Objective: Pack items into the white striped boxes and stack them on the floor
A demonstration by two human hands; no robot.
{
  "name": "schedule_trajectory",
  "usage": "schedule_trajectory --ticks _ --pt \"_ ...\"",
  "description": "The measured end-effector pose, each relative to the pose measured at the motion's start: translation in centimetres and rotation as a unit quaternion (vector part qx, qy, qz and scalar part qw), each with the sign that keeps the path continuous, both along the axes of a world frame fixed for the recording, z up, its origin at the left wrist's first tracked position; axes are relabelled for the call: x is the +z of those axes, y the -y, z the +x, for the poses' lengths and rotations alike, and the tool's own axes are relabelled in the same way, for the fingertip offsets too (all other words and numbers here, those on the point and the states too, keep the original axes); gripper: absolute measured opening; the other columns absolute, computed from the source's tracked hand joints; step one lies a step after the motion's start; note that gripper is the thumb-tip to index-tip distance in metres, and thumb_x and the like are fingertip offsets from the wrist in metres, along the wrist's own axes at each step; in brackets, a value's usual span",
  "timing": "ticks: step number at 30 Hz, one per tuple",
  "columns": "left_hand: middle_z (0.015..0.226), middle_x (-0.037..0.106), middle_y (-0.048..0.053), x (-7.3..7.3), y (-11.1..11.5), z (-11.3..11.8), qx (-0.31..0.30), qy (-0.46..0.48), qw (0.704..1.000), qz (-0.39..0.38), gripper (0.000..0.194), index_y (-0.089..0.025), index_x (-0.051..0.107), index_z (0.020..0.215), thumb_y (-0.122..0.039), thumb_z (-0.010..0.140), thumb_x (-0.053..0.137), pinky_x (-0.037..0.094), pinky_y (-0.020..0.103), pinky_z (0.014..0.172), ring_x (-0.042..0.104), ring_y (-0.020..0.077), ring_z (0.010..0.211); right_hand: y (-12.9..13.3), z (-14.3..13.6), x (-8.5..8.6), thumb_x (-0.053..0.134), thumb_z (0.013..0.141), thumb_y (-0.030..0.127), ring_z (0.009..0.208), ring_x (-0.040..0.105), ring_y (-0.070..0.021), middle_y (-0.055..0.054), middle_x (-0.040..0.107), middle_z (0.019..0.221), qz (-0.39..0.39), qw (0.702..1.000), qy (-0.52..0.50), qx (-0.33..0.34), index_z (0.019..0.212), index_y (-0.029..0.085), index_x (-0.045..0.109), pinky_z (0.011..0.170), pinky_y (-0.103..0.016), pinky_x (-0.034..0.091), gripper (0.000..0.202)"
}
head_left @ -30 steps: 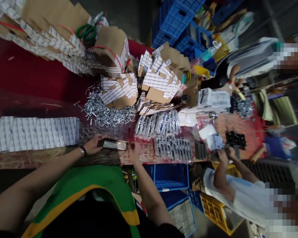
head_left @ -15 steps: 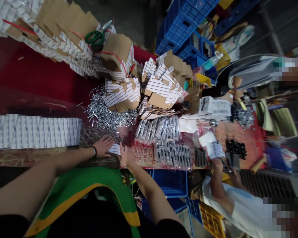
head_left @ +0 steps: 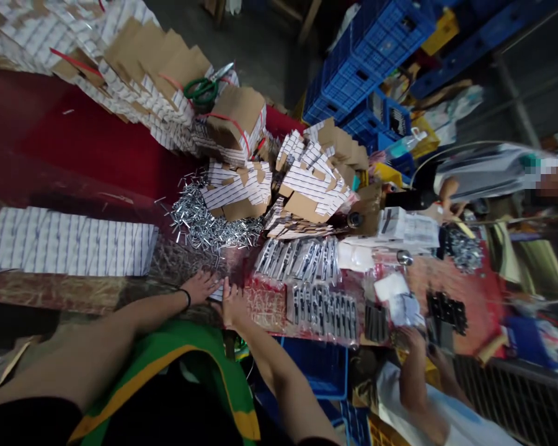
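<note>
Our left hand [head_left: 201, 287] and right hand [head_left: 233, 305] meet over a small striped box [head_left: 217, 292] near the table's front edge, so that only a sliver of it shows between them. We seem to flank it from both sides to keep it steady on the table [head_left: 74, 291]. The row of striped boxes [head_left: 69, 241] lies off to the left, perhaps to leave us elbow room; the metal pins [head_left: 214, 226], heaped just beyond our hands and partly under folded cartons [head_left: 237, 193], look placed for easy reach, as do the bagged parts [head_left: 324, 311] on the right. Our left hand lies palm down, fingers stretched towards the right one; our right hand points away from us, its forearm slanting up from below. Neither is spread wide, and we cannot tell whether either grips the box.
</note>
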State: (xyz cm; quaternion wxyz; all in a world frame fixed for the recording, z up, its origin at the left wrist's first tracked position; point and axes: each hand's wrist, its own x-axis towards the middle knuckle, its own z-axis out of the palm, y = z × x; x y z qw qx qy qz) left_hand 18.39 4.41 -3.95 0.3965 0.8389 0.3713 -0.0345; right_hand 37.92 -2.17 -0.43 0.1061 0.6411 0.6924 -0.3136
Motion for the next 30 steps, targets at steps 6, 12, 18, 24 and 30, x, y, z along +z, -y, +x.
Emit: schedule_trajectory --ticks 6,12,18,24,30 --pt "0.129 0.070 0.020 2.7 -1.3 -1.1 0.118 -0.025 0.992 -0.033 0.053 -0.025 0.075 0.129 -0.038 0.078 0.077 0.051 0.056 0.104 0.068 0.0401 0.112 -11.2 3.2 2.9 0.048 0.112 0.046 0.133 0.059 -0.0344 -0.018 0.069 0.136 0.100 0.995 -0.030 -0.005 0.136 0.021 0.074 0.116 -0.052 0.047 0.044" --pt "0.119 0.071 0.022 4.6 -2.5 -9.3 0.402 -0.082 0.907 0.096 0.040 -0.018 0.075 0.115 -0.048 0.089 0.067 0.041 0.064 0.119 0.060 0.0456 0.129 -28.0 2.1 5.2 0.061 0.100 0.033 0.141 0.050 -0.0380 -0.029 0.053 0.152 0.256 0.958 -0.006 -0.126 0.165 0.006 0.045 0.119 -0.050 0.042 0.072" --pt "0.181 0.021 0.027 3.0 -5.9 -11.8 0.535 -0.160 0.821 0.119 0.094 -0.015 0.044 0.167 -0.040 0.083 0.078 0.004 0.084 0.126 -0.001 0.0558 0.168 -33.9 -0.3 5.8 0.088 0.082 0.041 0.148 0.039 -0.0487 -0.036 0.034 0.165 0.222 0.955 0.126 -0.152 0.176 0.008 0.017 0.121 -0.058 0.036 0.122" --pt "0.186 0.001 0.020 4.2 -7.2 -11.6 0.501 -0.228 0.834 0.034 0.106 -0.025 0.024 0.178 -0.034 0.087 0.078 0.005 0.083 0.128 -0.013 0.0559 0.167 -34.6 0.9 5.6 0.086 0.083 0.054 0.134 0.049 -0.0463 -0.034 0.045 0.152 0.239 0.948 0.162 -0.134 0.176 0.007 0.010 0.113 -0.056 0.044 0.129" --pt "0.187 0.001 0.014 4.4 -6.1 -13.3 0.493 -0.197 0.847 0.024 0.100 -0.031 0.028 0.177 -0.026 0.088 0.074 0.002 0.082 0.129 -0.015 0.0542 0.168 -35.6 1.8 7.2 0.083 0.083 0.050 0.137 0.053 -0.0487 -0.034 0.048 0.154 0.225 0.957 0.154 -0.102 0.175 0.006 0.014 0.114 -0.056 0.047 0.123"
